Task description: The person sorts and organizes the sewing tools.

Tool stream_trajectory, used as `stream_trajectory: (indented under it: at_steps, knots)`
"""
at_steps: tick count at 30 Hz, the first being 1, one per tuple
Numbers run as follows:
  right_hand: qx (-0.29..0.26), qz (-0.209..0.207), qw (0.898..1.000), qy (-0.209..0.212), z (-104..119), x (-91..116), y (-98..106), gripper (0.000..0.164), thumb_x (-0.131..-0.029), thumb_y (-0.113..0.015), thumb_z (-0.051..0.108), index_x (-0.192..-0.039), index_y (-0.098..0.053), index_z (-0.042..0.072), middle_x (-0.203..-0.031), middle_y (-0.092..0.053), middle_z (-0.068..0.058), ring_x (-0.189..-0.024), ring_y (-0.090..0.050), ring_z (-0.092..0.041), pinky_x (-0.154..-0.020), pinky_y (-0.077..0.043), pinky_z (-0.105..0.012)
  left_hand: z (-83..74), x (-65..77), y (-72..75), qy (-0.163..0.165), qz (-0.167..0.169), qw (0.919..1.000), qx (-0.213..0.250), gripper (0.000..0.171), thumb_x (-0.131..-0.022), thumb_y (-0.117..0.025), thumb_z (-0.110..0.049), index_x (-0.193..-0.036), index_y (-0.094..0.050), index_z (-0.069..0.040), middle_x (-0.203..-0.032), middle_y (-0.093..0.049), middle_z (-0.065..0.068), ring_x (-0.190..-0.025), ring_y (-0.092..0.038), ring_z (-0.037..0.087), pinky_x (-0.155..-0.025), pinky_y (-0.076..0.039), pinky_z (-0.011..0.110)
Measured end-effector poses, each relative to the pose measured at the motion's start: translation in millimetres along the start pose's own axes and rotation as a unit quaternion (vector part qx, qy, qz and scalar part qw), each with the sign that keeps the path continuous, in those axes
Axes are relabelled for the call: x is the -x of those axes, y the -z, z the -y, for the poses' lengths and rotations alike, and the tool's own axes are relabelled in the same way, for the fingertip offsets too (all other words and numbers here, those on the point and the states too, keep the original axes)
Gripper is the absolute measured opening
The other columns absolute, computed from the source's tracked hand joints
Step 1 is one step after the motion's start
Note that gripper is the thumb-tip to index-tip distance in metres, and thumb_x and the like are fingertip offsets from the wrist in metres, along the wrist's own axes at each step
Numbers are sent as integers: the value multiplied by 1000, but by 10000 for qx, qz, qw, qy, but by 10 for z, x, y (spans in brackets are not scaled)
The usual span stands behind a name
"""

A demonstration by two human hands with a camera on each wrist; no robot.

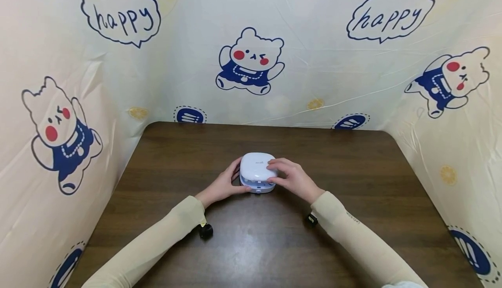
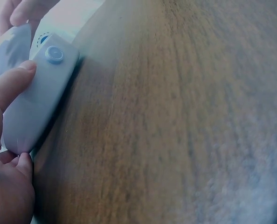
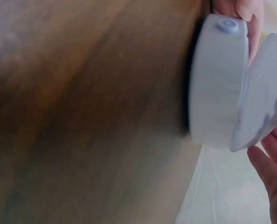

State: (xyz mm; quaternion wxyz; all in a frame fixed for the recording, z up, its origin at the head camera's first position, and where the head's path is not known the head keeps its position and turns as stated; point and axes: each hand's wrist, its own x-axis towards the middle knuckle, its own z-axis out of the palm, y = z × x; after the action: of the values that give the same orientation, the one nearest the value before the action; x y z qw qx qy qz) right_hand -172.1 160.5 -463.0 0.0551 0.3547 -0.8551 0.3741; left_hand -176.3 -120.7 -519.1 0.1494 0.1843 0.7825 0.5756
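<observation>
A small white box [image 1: 262,190] with rounded corners stands on the table, its lid [image 1: 255,166] tilted partway up at the front. My left hand [image 1: 225,184] grips the base from the left, thumb along the front and fingers round the side. In the left wrist view that thumb lies close to a round button [image 2: 54,54] on the front wall. From the right, my right hand [image 1: 294,177] holds the lid, with fingers on its top and the thumb at its front edge. The box's inside is mostly hidden beneath the lid.
The dark wooden table [image 1: 259,244] has a printed cloth [image 1: 313,79] hanging behind it and along both sides. A small black wrist camera [image 1: 205,231] hangs at the left sleeve, and another black device [image 1: 311,219] at the right sleeve.
</observation>
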Motion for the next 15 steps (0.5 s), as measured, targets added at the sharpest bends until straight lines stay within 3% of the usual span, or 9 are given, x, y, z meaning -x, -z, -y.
stream_trajectory:
  at_steps: [15]
  knots:
    - [706,-31,9964,466,-26,96,-133,36,-85,-88,18,-116,-74,5,-127,-67,-10,-121,-64,-25,-105,-55,-40,0,6,27,127,41,9999,-37,109,-85,-89,-18,-166,-17,-9,-171,-22,15,-155,-30,29,-123,-33,41]
